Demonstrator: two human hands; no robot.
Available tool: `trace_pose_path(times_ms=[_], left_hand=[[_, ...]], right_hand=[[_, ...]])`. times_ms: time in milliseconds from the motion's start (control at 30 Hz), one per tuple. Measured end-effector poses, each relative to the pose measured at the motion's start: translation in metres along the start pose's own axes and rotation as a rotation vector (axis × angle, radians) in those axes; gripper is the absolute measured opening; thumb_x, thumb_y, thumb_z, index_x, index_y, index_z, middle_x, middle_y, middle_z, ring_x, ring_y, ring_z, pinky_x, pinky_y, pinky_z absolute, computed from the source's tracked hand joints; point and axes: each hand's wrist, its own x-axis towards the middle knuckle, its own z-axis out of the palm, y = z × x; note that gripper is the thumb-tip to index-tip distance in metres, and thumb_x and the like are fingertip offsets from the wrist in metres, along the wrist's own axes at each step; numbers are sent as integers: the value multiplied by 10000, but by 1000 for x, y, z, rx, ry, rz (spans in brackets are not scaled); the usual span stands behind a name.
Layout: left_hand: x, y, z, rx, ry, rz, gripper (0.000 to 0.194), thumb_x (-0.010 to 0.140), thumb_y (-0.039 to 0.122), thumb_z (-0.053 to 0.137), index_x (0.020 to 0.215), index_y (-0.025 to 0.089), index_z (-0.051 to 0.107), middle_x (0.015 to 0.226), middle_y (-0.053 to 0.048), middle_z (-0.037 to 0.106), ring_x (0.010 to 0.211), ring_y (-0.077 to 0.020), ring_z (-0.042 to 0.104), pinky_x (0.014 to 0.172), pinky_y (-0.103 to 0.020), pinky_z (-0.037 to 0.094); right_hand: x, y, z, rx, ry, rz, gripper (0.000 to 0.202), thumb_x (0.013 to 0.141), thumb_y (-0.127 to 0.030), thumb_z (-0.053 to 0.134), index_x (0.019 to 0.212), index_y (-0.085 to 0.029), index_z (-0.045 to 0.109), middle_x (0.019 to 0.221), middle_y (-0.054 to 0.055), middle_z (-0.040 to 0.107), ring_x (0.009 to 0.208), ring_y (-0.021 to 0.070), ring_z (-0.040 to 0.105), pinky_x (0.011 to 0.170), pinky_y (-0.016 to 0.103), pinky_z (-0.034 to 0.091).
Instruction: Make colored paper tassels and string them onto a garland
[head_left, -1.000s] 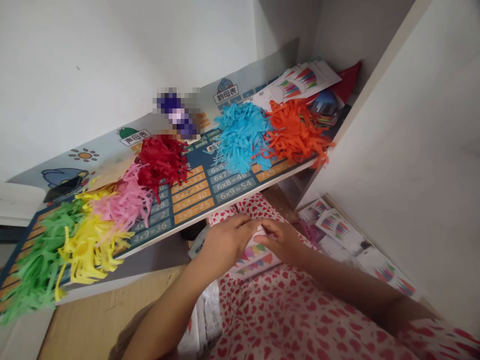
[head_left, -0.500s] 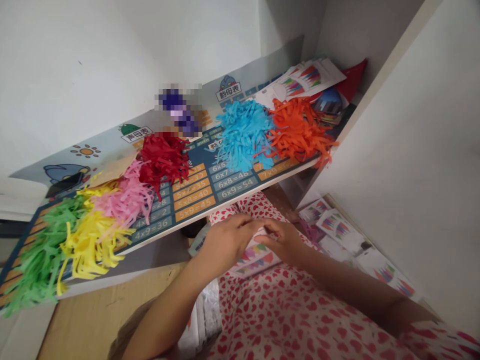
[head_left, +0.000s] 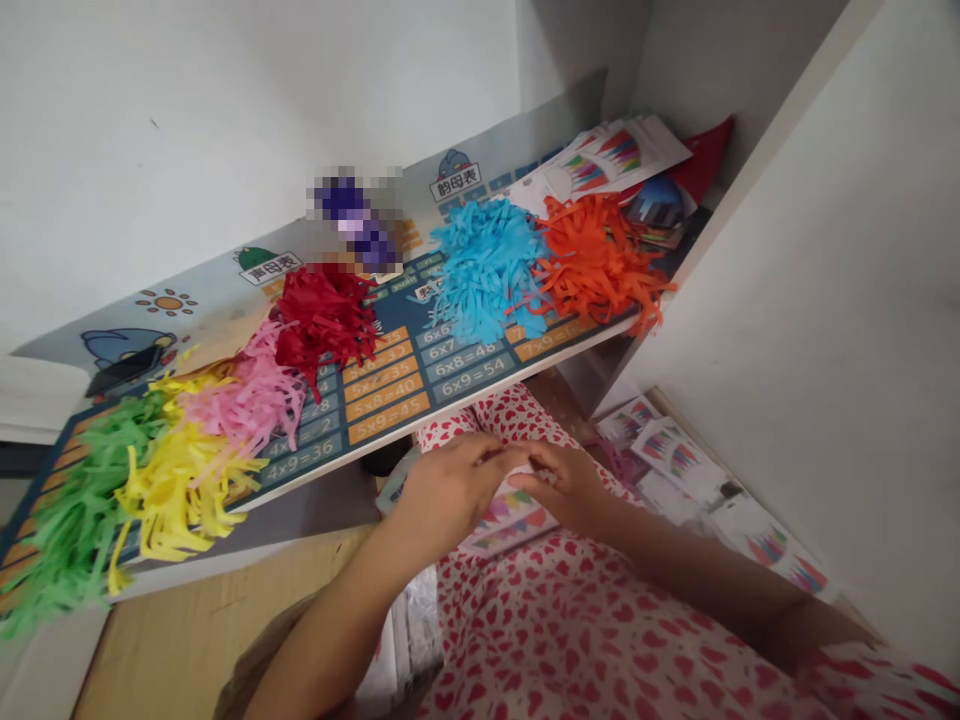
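Note:
On my lap lies a flat printed packet [head_left: 517, 518] with pictures of multicoloured tassels. My left hand [head_left: 455, 492] curls over its far left side, fingers bent and pressed together. From the right, my right hand [head_left: 568, 484] grips the packet's far end, thumb bent inward near the left fingertips. The fingers hide the packet's far edge, and whatever lies between the fingertips cannot be made out. Beyond the hands, fringed paper tassels rest on the desk: green [head_left: 86, 505], yellow [head_left: 180, 490], pink [head_left: 251, 400], red [head_left: 326, 320], blue [head_left: 487, 270] and orange [head_left: 596, 260].
A desk mat [head_left: 386, 385] printed with times tables covers the desk. Printed cards [head_left: 600, 155] are stacked at its back right. More printed packets [head_left: 679, 455] lie low on the right beside a white panel [head_left: 817, 330]. Clear plastic wrapping [head_left: 420, 625] sits left of my lap.
Both hands stay at the packet, with only a slight shift of the fingers. The tassels lie as before; the view has moved very little.

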Motion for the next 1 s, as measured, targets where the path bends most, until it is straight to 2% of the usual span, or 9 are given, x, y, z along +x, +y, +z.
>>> trace_pose_path(times_ms=[167, 367, 467, 733, 1000], left_hand=[[-2, 2, 0, 26, 39, 3, 337, 982, 201, 456, 1282, 222, 606, 1024, -75, 712, 871, -185, 670, 704, -281, 553], [-1, 10, 3, 25, 125, -30, 249, 984, 227, 480, 1136, 161, 667, 991, -84, 740, 867, -197, 688, 744, -313, 578], [-1, 12, 4, 3, 125, -25, 254, 981, 207, 481, 1157, 146, 654, 1039, -94, 740, 906, -192, 692, 800, -318, 586], [-2, 14, 5, 30, 141, -22, 253, 971, 216, 496, 1156, 138, 651, 1039, -96, 733, 903, -216, 686, 762, -331, 595], [-9, 16, 8, 82, 128, -8, 290, 973, 183, 469, 1206, 111, 628, 1085, -119, 729, 946, -219, 685, 798, -346, 602]], right_hand=[[0, -1, 1, 17, 3, 20, 330, 857, -398, 640, 1129, -216, 682, 871, 22, 724, 753, 164, 637, 744, 271, 486], [0, -6, -1, -17, -30, 8, 299, 856, -380, 626, 1098, -215, 684, 842, 8, 711, 727, 154, 621, 726, 264, 474], [0, -7, -1, -36, -26, 2, 313, 860, -384, 613, 1120, -220, 676, 847, 7, 713, 732, 154, 623, 738, 267, 480], [-1, -8, -2, -23, -53, 22, 322, 855, -364, 621, 1131, -205, 671, 917, 39, 737, 797, 182, 661, 782, 293, 500], [-1, -8, 0, -32, -51, 16, 321, 856, -352, 610, 1139, -210, 665, 980, 48, 750, 843, 195, 687, 788, 305, 510]])
